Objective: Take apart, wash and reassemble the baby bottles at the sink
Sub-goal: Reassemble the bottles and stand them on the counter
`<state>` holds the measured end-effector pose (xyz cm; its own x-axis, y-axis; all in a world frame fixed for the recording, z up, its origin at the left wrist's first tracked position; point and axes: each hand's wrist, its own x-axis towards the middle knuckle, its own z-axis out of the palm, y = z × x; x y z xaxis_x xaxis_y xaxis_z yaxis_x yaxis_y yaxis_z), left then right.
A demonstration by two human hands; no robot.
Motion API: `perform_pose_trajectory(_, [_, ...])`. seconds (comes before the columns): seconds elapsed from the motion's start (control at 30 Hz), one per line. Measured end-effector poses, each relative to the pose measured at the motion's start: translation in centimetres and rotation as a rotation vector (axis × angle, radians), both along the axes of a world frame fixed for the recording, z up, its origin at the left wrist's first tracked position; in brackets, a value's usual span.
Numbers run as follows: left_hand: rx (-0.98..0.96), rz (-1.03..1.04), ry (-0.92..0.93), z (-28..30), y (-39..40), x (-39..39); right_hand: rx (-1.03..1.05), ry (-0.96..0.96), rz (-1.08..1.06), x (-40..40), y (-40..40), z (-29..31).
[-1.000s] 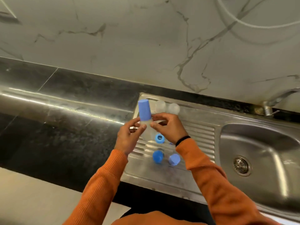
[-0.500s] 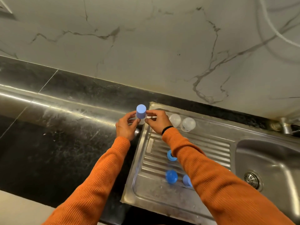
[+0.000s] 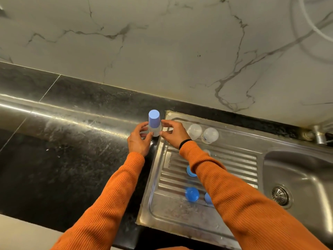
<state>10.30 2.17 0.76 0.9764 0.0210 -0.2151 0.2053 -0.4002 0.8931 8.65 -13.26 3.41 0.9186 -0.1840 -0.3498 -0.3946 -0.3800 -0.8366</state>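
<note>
An assembled baby bottle [image 3: 154,129] with a tall blue cap stands upright on the black counter [image 3: 72,159], just left of the drainboard's far corner. My left hand [image 3: 138,141] and my right hand [image 3: 173,133] flank it, fingertips on its clear body. Two clear bottle bodies [image 3: 194,131] [image 3: 210,135] stand on the steel drainboard [image 3: 171,213] to the right. A blue ring [image 3: 190,173], a blue cap [image 3: 192,194] and another blue part [image 3: 207,198] lie on the ribs, partly hidden by my right sleeve.
The sink basin [image 3: 306,177] with its drain [image 3: 280,194] lies at the right. A tap base [image 3: 319,137] sits at the back right by the marble wall. A white hose [image 3: 310,24] loops at the top right.
Both hands carried the capped bottle from above the drainboard to the left and set it down on the counter by the drainboard's corner. The view shifted left.
</note>
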Motion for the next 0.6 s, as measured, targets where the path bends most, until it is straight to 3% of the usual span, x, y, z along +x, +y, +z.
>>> perform_pose_trajectory(0.2, [-0.064, 0.171, 0.051, -0.8, 0.2, -3.1, 0.117, -0.069, -0.038, -3.5, -2.5, 1.8])
perform_pose_trajectory(0.37, [-0.085, 0.038, 0.061, -1.4, -1.6, -7.3, 0.174, -0.189, -0.071, -9.5, -7.2, 3.7])
perform_pose_trajectory(0.53, [-0.059, -0.1, 0.074, -0.2, -5.1, -9.6, -0.167, -0.209, -0.345, -12.1, -11.4, 2.8])
perform_pose_trajectory(0.6, [-0.063, -0.138, 0.075, 0.5, -6.3, -10.1, -0.328, -0.149, -0.35, -11.6, -12.5, 2.0])
